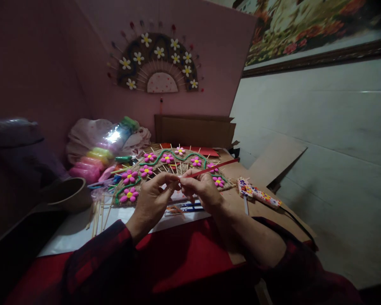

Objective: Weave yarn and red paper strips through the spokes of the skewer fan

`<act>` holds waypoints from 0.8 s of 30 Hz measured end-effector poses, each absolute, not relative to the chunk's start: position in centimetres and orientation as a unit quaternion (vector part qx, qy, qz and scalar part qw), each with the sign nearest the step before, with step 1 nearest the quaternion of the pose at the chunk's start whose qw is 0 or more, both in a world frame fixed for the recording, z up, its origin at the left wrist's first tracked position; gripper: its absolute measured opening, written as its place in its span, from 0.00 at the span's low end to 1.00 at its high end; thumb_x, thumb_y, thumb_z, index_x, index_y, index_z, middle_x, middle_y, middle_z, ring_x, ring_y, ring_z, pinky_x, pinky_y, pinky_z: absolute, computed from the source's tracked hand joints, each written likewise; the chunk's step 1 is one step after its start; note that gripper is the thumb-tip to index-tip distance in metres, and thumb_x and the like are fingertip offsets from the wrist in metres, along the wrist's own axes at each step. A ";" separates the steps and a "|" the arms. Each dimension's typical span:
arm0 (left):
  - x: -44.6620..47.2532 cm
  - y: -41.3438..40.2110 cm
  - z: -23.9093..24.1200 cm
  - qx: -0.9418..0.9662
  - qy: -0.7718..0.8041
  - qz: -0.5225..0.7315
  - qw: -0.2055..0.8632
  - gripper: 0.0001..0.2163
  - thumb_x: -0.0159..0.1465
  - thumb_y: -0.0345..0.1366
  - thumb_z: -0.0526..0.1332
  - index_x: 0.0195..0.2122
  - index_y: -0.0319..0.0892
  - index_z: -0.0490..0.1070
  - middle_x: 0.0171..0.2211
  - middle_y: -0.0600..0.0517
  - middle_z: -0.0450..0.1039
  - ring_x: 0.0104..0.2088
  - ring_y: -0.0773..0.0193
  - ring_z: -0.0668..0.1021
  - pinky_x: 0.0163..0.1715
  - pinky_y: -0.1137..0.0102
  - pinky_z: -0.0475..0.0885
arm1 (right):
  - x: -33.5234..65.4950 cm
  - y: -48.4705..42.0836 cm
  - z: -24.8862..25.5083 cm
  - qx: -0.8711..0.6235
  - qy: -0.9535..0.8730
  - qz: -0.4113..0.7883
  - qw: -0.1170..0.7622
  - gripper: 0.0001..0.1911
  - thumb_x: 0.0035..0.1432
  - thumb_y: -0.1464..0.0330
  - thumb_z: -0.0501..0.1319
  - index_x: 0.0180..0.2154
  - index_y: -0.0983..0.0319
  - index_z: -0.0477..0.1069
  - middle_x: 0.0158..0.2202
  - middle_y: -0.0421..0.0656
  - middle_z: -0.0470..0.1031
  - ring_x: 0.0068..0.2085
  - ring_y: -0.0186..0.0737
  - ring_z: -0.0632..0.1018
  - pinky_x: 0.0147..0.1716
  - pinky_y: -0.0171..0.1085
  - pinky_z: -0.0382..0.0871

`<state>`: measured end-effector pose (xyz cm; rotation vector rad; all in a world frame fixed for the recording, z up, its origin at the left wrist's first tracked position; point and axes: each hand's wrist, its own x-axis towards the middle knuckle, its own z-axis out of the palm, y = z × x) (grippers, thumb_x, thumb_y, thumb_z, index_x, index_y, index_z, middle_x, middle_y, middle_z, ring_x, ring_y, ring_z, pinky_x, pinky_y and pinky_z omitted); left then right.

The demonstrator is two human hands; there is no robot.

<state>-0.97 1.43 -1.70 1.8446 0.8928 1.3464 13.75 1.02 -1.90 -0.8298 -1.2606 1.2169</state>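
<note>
over the near side of a half-round fan (pixel 186 158), a thin, flat red strip (pixel 217 167) slants up to the right, its lower end pinched by the fingertips of the left hand (pixel 154 198) and the right hand (pixel 206 190), which almost meet. the fan is of coarse, ropy fibre, with puffy pink flowers (pixel 129 176) and a wavy green line. to the right, a flower-patterned glue gun (pixel 260 195) lies on flat brown cardboard (pixel 236 218); to the left, slim wooden sticks (pixel 97 216) and a smooth round bowl (pixel 71 194).

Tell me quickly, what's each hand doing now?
Left hand: closed, seemingly pinching one end of a thin, flat red strip.
Right hand: closed, pinching that strip.
</note>
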 end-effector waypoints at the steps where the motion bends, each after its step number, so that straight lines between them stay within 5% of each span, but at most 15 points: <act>1: -1.0 1.4 -1.7 0.710 0.342 0.516 0.338 0.05 0.59 0.36 0.61 0.32 0.41 0.73 0.27 0.52 0.75 0.26 0.67 0.76 0.25 0.74 0.72 | 13.8 1.0 -1.9 -0.351 -0.531 0.526 0.564 0.06 0.47 0.67 0.61 0.24 0.63 0.66 0.17 0.35 0.68 0.15 0.27 0.63 0.12 0.28 0.56; 14: -1.0 1.5 -1.7 0.710 0.335 0.514 0.345 0.05 0.59 0.35 0.61 0.30 0.41 0.73 0.27 0.52 0.74 0.27 0.67 0.75 0.23 0.76 0.70 | 13.7 1.1 -1.8 -0.345 -0.503 0.567 0.554 0.07 0.45 0.67 0.62 0.23 0.64 0.68 0.15 0.35 0.67 0.14 0.26 0.64 0.11 0.27 0.55; 24: -1.2 1.6 -1.2 0.623 0.317 0.493 0.518 0.07 0.55 0.37 0.65 0.28 0.38 0.72 0.25 0.52 0.73 0.25 0.66 0.75 0.18 0.76 0.70 | 13.8 0.8 -1.8 -0.341 -0.577 0.481 0.565 0.09 0.48 0.65 0.63 0.25 0.64 0.68 0.17 0.35 0.68 0.14 0.25 0.64 0.13 0.28 0.56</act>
